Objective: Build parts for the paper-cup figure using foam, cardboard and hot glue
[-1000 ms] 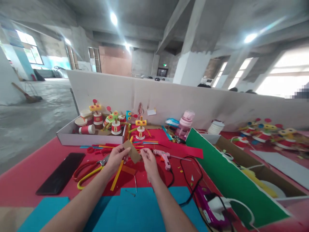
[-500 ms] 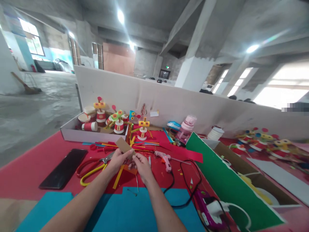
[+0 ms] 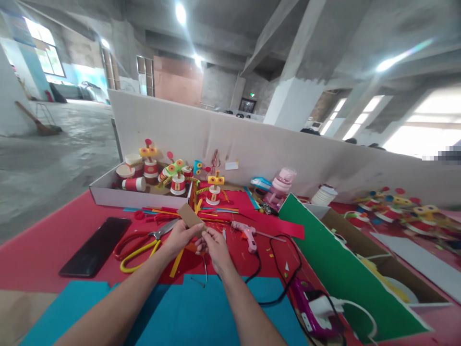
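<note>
A small brown cardboard strip (image 3: 189, 216) is raised above the red tabletop, tilted, its far end pointing up and left. My left hand (image 3: 183, 236) pinches it between thumb and fingers. At its near end, my right hand (image 3: 215, 244) has thumb and fingertips closed on the edge of the cardboard. Left of my hands lie scissors (image 3: 139, 254) with one red and one yellow handle. To the right is a pink glue gun (image 3: 248, 234). Under my hands, yellow and orange paper strips are partly hidden.
A black phone (image 3: 95, 247) lies at the left. Paper-cup robots (image 3: 177, 184) stand in a white box (image 3: 140, 197) at the back. A green-sided box (image 3: 338, 269) borders the right, beside a purple power strip (image 3: 317, 310) with cables. Blue paper (image 3: 180, 312) covers the front.
Both hands keep hold of the cardboard strip, with only slight finger movement. The whole view has shifted a little as the head moved.
</note>
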The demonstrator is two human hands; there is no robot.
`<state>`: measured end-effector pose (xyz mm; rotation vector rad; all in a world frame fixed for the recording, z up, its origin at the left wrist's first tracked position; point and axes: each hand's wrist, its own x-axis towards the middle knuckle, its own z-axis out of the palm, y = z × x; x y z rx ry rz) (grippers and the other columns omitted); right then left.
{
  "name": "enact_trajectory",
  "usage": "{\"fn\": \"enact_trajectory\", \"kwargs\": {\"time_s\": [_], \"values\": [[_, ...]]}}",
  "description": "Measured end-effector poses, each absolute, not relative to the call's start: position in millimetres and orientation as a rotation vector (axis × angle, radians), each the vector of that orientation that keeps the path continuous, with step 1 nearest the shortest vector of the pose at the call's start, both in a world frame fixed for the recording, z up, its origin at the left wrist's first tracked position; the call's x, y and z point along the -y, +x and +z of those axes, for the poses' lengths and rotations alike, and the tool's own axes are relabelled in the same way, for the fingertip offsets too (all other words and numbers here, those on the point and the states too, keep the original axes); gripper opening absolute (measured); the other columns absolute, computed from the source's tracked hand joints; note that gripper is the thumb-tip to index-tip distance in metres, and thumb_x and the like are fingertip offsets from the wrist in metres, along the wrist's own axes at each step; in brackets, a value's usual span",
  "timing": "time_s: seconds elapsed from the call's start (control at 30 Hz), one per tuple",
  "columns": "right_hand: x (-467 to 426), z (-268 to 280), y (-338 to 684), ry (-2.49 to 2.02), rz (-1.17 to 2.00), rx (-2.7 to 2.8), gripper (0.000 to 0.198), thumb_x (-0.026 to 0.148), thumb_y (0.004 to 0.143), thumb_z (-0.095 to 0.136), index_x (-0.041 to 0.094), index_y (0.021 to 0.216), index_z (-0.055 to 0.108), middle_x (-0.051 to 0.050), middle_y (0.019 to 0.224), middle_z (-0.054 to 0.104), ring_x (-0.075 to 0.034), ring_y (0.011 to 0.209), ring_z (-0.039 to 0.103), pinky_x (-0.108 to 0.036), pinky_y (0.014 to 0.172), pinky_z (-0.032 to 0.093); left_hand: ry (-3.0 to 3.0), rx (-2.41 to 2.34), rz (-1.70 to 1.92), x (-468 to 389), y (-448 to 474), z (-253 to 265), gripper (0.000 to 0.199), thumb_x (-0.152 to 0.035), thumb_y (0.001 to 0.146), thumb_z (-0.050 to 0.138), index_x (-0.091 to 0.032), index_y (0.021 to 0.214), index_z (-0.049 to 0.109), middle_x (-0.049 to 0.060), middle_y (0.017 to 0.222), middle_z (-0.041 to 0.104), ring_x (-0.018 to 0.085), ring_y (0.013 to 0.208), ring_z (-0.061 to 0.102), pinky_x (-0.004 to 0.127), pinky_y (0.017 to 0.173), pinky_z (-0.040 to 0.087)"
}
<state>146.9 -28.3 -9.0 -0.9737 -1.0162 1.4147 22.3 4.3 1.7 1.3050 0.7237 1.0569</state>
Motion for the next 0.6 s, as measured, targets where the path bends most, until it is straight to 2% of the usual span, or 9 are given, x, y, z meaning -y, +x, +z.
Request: {"fn": "enact_trajectory", "kwargs": {"time_s": [0.1,0.3,0.37,0.47,0.53,0.6], "values": [[27.2,-11.9,148.3,-0.994,1.382,1.015,0.029,0.045,0.071,0.064,0.018,0.08,0.059,0.004,0.053,0.058,-0.009,0.04,0.05,-0.022,0.041,0.046,1.41,-0.793,1.115,-5.9,24.0,-1.4,0.035,-0.046,0.077,0.062,-0.015,0.063,0.054,-0.003,0.046,0.052,0.01,0.044,0.048,0.021,0.047,0.039],[25.3,-16.6,149.9,-1.037,1.341,1.047,0.031,0.048,0.071,0.064,0.018,0.08,0.062,0.003,0.059,0.06,-0.008,0.04,0.049,-0.022,0.04,0.046,1.673,-0.959,1.151,-6.0,23.4,1.0,0.03,-0.043,0.075,0.064,-0.016,0.063,0.06,0.001,0.058,0.06,0.013,0.057,0.053,0.021,0.053,0.04],[26.0,-14.5,149.4,-1.019,1.37,1.048,0.033,0.05,0.071,0.064,0.018,0.082,0.061,0.003,0.059,0.06,-0.008,0.041,0.05,-0.022,0.042,0.047,1.608,-0.902,1.102,-5.1,22.3,4.5,0.033,-0.045,0.077,0.061,-0.016,0.063,0.058,-0.001,0.053,0.057,0.011,0.051,0.051,0.02,0.049,0.038],[27.8,-10.3,148.6,-1.002,1.418,1.069,0.039,0.058,0.073,0.061,0.019,0.078,0.059,0.003,0.056,0.058,-0.009,0.043,0.051,-0.022,0.044,0.047,1.446,-0.862,1.068,-3.3,21.1,9.5,0.039,-0.05,0.079,0.058,-0.016,0.06,0.053,-0.004,0.042,0.046,0.006,0.037,0.038,0.018,0.039,0.027],[28.6,-9.1,148.6,-1.047,1.416,1.097,0.046,0.064,0.073,0.057,0.018,0.072,0.056,0.003,0.052,0.055,-0.009,0.041,0.049,-0.021,0.042,0.045,1.379,-0.851,1.037,-2.0,20.9,11.6,0.043,-0.052,0.079,0.059,-0.016,0.057,0.049,-0.006,0.039,0.041,0.004,0.033,0.031,0.018,0.036,0.021],[28.8,-9.7,148.8,-1.093,1.374,1.131,0.05,0.068,0.072,0.056,0.019,0.066,0.053,0.005,0.048,0.05,-0.008,0.039,0.044,-0.021,0.04,0.044,1.309,-0.821,0.994,-1.5,20.0,12.3,0.046,-0.055,0.079,0.057,-0.016,0.057,0.047,-0.006,0.039,0.041,0.004,0.031,0.031,0.017,0.034,0.019]]}}
